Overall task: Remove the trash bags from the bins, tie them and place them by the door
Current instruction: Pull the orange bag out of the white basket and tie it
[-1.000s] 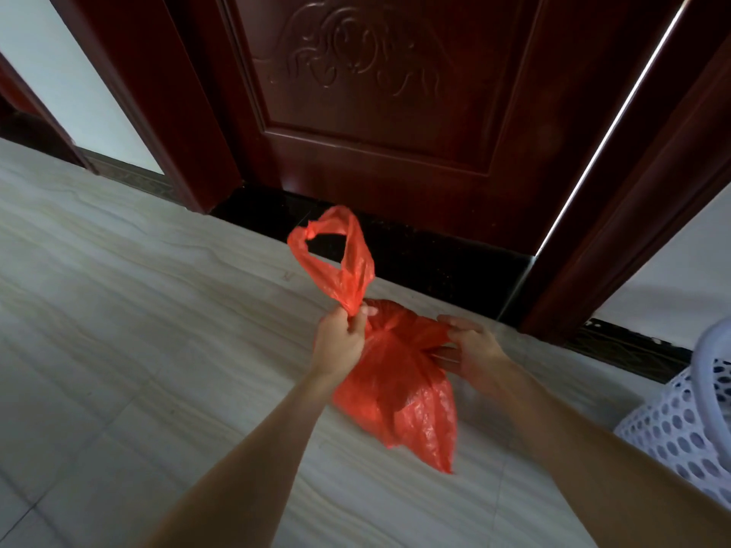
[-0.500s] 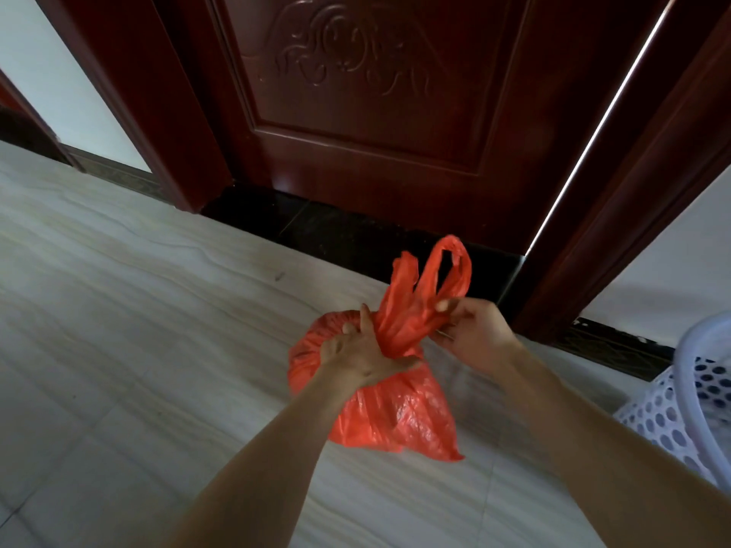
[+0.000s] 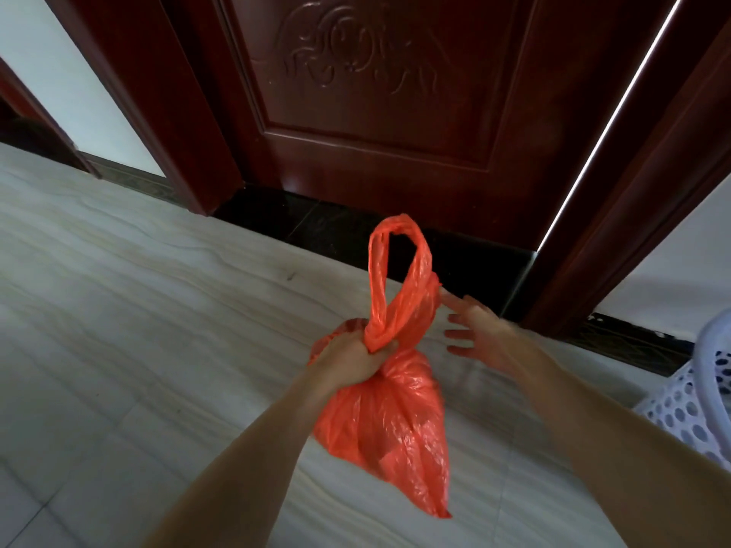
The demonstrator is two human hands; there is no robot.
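An orange plastic trash bag [image 3: 391, 421] hangs in front of me above the pale floor. My left hand [image 3: 352, 354] is clenched around its twisted neck. A handle loop [image 3: 395, 270] of the bag stands up from that grip. My right hand [image 3: 478, 334] is just right of the loop with fingers spread, a fingertip close to or touching the plastic and nothing held. The dark red wooden door [image 3: 379, 112] stands straight ahead, shut except for a bright slit along its right edge.
A black threshold strip [image 3: 308, 223] runs under the door. The door frame [image 3: 641, 215] rises at right. A white perforated laundry basket [image 3: 688, 405] sits at the right edge. Pale tiled floor [image 3: 138, 310] stretches left and toward me.
My right hand has let go of the bag's handle and opened. The loop now stands taller above my left fist, and the bag hangs lower and longer.
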